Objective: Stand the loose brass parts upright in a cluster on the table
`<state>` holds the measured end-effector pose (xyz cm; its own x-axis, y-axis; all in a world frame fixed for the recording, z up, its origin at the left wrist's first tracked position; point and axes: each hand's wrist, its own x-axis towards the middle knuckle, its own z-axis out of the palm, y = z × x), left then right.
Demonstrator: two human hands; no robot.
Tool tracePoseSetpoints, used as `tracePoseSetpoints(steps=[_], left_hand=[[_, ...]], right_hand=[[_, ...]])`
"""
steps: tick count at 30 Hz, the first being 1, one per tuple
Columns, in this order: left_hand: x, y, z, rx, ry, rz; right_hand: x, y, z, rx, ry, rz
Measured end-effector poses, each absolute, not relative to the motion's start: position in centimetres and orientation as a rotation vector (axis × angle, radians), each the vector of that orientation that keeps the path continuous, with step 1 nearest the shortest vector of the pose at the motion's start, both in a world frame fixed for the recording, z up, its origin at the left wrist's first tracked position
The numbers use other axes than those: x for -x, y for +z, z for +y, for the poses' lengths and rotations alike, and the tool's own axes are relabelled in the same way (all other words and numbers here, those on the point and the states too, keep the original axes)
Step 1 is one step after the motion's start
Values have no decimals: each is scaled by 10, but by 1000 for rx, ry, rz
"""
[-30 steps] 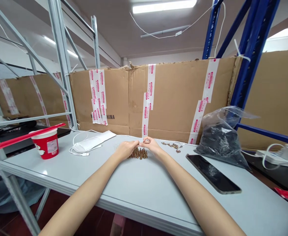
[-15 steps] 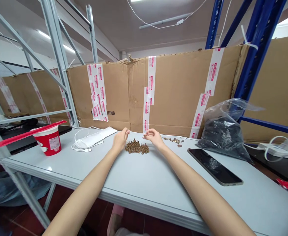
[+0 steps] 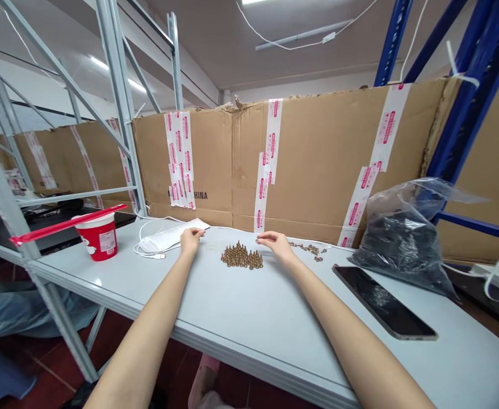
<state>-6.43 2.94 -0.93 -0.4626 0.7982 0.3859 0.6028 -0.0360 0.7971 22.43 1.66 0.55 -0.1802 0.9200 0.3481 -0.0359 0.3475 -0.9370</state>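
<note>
A tight cluster of small brass-coloured pointed pieces (image 3: 241,258) stands upright on the grey table. Left of it, my left hand (image 3: 191,241) is closed in a pinch, its fingertips over a scatter of tiny clear pieces (image 3: 216,245); whatever it holds is too small to make out. On the cluster's right side, my right hand (image 3: 276,243) has thumb and fingers pinched together, with a tiny dark bit at the tips that I cannot name. Behind that hand lie several loose small metal pieces (image 3: 311,249).
A phone (image 3: 385,301) and a clear plastic bag of black material (image 3: 402,250) lie to the right. A red and white cup (image 3: 99,238) and a white power strip with cable (image 3: 159,242) are at left. Cardboard (image 3: 317,165) walls the table's back.
My left hand has moved left, away from the cluster to the clear pieces. The right hand stays near the cluster's right side. The view has shifted slightly.
</note>
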Motion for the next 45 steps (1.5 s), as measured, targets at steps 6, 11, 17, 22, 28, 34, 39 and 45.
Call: tracePoseSetpoints(steps=[6,11,17,22,28,34,39,45], left_hand=[[70,-13,29,-1405,1499,2150],[71,-13,30,-1474,1332,2318],[71,-18,35,-1579,1121,2359],[67,-21,36,-1651,988,2465],[62,-19,32,-1664,868,2574],[57,-18,33,-1715,780,2588],[52,-17,32,-1730,783,2594],[48,-15,29,-1748,876,2634]], right_hand=[[-223,-2,21,858,1056,-1486],[-229,-4,24,945,1034,-1490],[-238,-14,31,1035,949,-1496],[-238,-18,33,1186,605,-1619],[-236,-21,30,1367,412,-1750],[-234,-30,35,1276,487,-1829],[-231,-34,41,1224,562,-1868],[-230,-34,43,1174,663,-1884]])
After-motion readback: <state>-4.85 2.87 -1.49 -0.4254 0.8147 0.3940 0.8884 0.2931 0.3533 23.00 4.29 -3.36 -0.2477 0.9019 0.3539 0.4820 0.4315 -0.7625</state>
